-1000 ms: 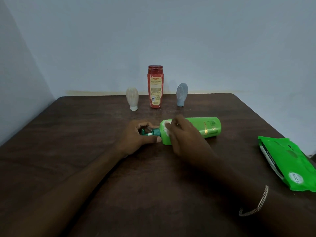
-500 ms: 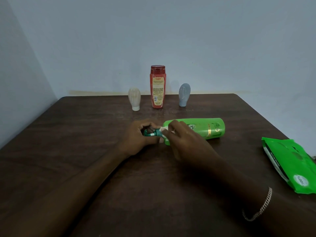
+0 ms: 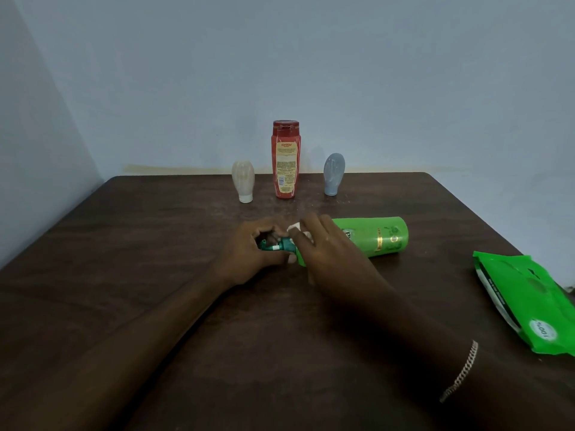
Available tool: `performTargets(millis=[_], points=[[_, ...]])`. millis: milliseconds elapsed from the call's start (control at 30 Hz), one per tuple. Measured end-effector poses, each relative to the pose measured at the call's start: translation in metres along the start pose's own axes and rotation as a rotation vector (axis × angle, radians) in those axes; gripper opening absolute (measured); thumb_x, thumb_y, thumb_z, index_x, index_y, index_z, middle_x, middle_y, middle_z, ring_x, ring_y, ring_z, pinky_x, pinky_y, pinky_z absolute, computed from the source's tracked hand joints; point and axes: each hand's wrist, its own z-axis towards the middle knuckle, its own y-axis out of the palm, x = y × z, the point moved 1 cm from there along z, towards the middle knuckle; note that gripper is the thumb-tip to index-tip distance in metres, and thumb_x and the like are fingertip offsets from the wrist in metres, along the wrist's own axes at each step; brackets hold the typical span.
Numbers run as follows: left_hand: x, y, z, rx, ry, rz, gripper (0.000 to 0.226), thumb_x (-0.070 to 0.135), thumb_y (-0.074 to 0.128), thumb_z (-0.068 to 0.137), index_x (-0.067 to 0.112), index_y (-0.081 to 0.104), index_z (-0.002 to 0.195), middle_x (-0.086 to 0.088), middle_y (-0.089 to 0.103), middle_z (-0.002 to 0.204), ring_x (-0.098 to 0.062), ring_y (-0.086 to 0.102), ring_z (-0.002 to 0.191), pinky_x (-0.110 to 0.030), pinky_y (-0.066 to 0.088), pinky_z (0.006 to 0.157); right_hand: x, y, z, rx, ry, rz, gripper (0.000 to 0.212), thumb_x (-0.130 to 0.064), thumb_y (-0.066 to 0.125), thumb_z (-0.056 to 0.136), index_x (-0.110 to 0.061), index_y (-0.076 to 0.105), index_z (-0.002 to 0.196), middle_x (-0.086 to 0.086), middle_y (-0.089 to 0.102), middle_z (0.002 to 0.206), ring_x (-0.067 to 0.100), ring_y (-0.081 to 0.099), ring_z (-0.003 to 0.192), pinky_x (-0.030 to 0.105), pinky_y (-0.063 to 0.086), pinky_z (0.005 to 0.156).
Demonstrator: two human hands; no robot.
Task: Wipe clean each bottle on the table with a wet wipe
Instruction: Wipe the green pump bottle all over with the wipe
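A green pump bottle (image 3: 378, 236) lies on its side at the middle of the dark wooden table (image 3: 140, 275), pump end pointing left. My left hand (image 3: 249, 255) grips its dark green pump head. My right hand (image 3: 326, 253) presses a white wet wipe (image 3: 294, 228) against the bottle's neck and shoulder, hiding that part. At the back stand a red bottle (image 3: 285, 160), a cream bottle (image 3: 243, 181) upside down on its cap to its left, and a grey-blue bottle (image 3: 333, 174) upside down to its right.
A green wet-wipe pack (image 3: 525, 300) lies at the table's right edge. A pale wall rises just behind the back row of bottles and along the left side. A chain bracelet circles my right wrist.
My right hand with the wipe has slid left along the green bottle, from its shoulder toward the neck and pump. The left hand keeps its grip on the pump head.
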Motion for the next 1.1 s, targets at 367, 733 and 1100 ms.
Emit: performTargets(millis=[367,733,1100], points=[[-0.011,0.001,0.002,0.108,0.021,-0.076,0.035,0.009,0.092,0.068,0.01,0.075,0.099,0.001,0.075,0.098,-0.013,0.07,0.092,-0.024,0.055,0.081,0.066,-0.005,-0.008,0.01,0.427,-0.022,0.02,-0.013,0.062,0.062,-0.005,0.06,0.08,0.018,0.052,0.097,0.036,0.051,0.085,0.039,0.037,0.067],[-0.014,0.001,0.002,0.104,-0.032,-0.086,0.036,0.026,0.094,0.066,0.023,0.076,0.097,0.001,0.075,0.097,-0.018,0.07,0.092,-0.043,0.057,0.085,0.054,0.005,-0.006,0.096,0.356,0.112,0.018,-0.001,0.065,0.071,-0.002,0.064,0.089,0.019,0.052,0.101,0.031,0.052,0.082,0.036,0.039,0.066],[-0.015,0.002,0.002,0.112,-0.091,-0.158,0.035,0.016,0.092,0.068,0.029,0.078,0.097,0.002,0.076,0.105,-0.018,0.071,0.098,-0.046,0.058,0.09,0.123,0.003,-0.031,0.095,0.578,0.153,0.025,-0.004,0.064,0.078,-0.013,0.073,0.1,0.008,0.047,0.088,0.031,0.054,0.079,0.032,0.043,0.063]])
